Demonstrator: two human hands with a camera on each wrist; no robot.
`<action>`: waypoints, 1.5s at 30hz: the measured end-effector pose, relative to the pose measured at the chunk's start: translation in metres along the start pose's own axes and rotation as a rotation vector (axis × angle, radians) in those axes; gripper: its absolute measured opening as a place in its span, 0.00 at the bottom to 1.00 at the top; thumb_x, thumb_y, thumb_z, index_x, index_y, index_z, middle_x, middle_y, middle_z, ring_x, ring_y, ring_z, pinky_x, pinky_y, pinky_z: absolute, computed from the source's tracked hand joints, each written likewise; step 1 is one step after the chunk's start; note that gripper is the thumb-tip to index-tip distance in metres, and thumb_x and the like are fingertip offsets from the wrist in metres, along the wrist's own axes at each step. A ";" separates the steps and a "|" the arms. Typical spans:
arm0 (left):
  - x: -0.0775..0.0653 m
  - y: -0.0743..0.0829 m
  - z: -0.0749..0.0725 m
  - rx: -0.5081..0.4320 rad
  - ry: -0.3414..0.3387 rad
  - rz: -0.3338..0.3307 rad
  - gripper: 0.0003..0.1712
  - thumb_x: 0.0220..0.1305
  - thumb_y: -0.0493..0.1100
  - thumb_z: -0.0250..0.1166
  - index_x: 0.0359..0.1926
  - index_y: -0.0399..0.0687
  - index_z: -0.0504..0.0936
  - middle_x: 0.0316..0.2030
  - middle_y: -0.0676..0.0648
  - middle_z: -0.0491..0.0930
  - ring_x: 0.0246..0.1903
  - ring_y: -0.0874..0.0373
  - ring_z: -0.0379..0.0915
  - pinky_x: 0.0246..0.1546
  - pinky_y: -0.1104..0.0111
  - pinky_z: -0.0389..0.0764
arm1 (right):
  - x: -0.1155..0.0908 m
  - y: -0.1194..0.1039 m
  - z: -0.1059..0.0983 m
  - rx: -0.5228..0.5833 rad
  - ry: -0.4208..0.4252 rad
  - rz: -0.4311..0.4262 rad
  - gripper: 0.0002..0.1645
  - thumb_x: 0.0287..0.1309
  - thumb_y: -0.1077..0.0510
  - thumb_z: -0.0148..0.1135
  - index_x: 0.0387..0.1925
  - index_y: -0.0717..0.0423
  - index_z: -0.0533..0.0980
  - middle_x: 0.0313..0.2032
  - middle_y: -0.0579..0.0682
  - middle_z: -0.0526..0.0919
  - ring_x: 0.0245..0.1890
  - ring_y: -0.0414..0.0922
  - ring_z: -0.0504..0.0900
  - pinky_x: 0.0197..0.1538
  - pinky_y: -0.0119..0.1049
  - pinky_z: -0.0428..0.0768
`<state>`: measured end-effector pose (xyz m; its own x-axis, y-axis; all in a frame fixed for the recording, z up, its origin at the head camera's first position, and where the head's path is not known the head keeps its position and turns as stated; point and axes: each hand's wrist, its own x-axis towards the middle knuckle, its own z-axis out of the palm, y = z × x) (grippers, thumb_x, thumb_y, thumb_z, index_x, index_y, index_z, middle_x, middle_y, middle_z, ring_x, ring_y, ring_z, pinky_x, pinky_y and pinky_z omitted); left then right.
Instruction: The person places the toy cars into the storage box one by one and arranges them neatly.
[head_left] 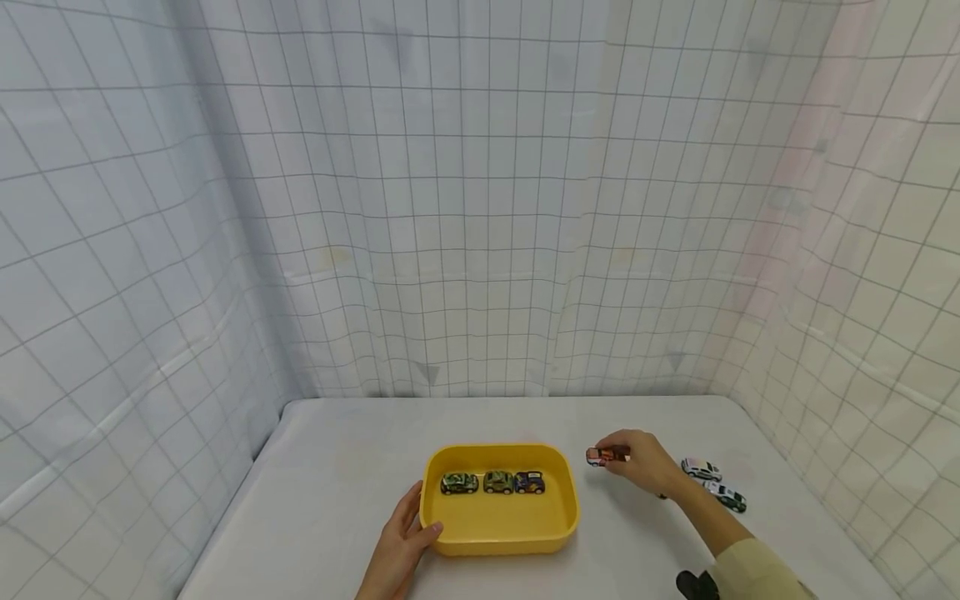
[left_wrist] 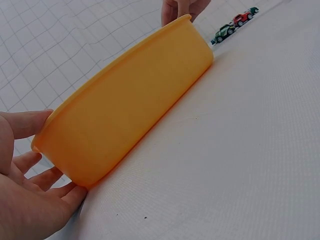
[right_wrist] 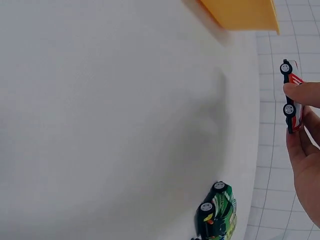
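Observation:
A yellow plastic bin [head_left: 498,537] stands on the white table. Three toy cars sit in a row inside it: a dark green camouflage car [head_left: 459,483], an olive camouflage car [head_left: 498,482] and a dark blue one [head_left: 529,482]. My left hand [head_left: 401,537] grips the bin's left end, thumb over the rim and fingers along the outer wall. To the right of the bin, my right hand [head_left: 641,460] pinches a red and white toy car [right_wrist: 294,100] between thumb and fingers, raised above the table.
Beyond my right forearm lie a white patterned toy car [head_left: 701,469] and a white and green one [head_left: 726,497]. A green toy car [right_wrist: 220,212] is on the table below the right hand. Grid-patterned white curtains [head_left: 487,208] enclose the table's back and sides.

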<state>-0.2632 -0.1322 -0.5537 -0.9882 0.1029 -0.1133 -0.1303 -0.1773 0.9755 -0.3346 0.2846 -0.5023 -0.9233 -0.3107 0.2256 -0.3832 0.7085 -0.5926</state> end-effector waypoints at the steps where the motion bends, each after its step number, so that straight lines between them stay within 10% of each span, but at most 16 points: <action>1: 0.000 0.000 0.000 -0.001 -0.002 0.001 0.52 0.68 0.31 0.67 0.82 0.36 0.44 0.78 0.25 0.38 0.75 0.29 0.43 0.68 0.49 0.70 | 0.002 -0.003 0.000 0.009 -0.002 -0.003 0.15 0.59 0.66 0.72 0.49 0.57 0.86 0.46 0.48 0.86 0.45 0.48 0.84 0.50 0.45 0.86; 31: 0.002 0.002 0.001 -0.011 0.015 -0.025 0.53 0.68 0.29 0.67 0.82 0.35 0.43 0.78 0.25 0.38 0.76 0.29 0.41 0.69 0.46 0.67 | 0.051 -0.074 0.069 0.070 -0.133 -0.224 0.14 0.61 0.65 0.74 0.48 0.57 0.86 0.43 0.44 0.85 0.38 0.40 0.78 0.43 0.35 0.82; 45: 0.002 0.000 0.000 0.010 0.008 -0.004 0.52 0.68 0.30 0.67 0.82 0.35 0.43 0.78 0.25 0.38 0.75 0.29 0.43 0.67 0.50 0.71 | 0.066 -0.109 0.111 0.155 -0.230 -0.159 0.14 0.61 0.63 0.74 0.50 0.56 0.86 0.40 0.37 0.84 0.35 0.34 0.79 0.40 0.29 0.81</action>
<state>-0.2653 -0.1324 -0.5538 -0.9883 0.0961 -0.1186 -0.1334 -0.1669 0.9769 -0.3509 0.1172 -0.5088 -0.8158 -0.5573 0.1542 -0.4975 0.5404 -0.6786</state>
